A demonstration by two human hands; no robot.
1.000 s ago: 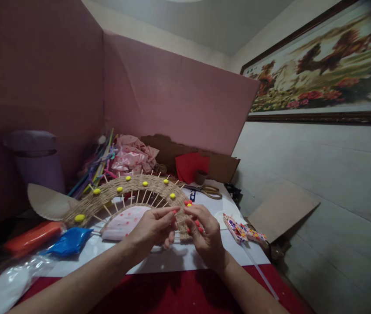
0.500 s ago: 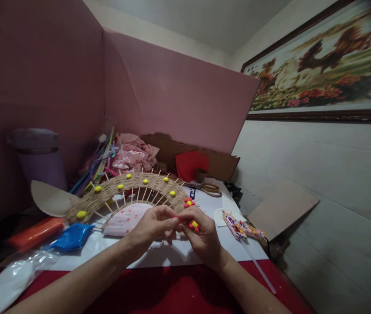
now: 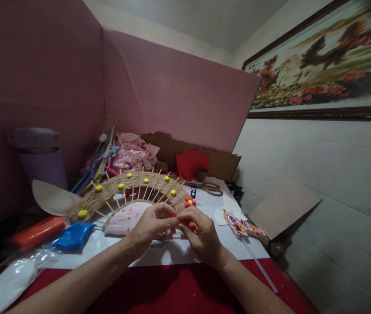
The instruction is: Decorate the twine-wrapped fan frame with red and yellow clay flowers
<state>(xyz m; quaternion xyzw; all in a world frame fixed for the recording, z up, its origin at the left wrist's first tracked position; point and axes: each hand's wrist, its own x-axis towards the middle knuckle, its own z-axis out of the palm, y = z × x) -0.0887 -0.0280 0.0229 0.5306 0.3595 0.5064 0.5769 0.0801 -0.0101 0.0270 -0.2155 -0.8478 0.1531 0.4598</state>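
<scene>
My left hand (image 3: 155, 224) and my right hand (image 3: 200, 231) meet fingertip to fingertip, pinching a small piece of red clay (image 3: 175, 218) between them. Behind them stands an arched fan of woven twine (image 3: 107, 197) with thin wooden sticks and several yellow clay dots. At its right end a red clay flower with a yellow centre (image 3: 189, 202) is attached. A second flower (image 3: 193, 225) is partly hidden by my right hand. Under the arch lies a white half-round piece with pink dots (image 3: 128, 218).
Orange (image 3: 39, 233) and blue (image 3: 74, 235) clay packs lie left, near a clear bag (image 3: 5, 279). Scissors (image 3: 209, 188), red paper (image 3: 192, 163) and a small pot (image 3: 201, 174) stand behind. A patterned glue gun (image 3: 240, 226) with a clear stick lies right.
The view has shifted very slightly. My fingers have moved only a little around the red clay.
</scene>
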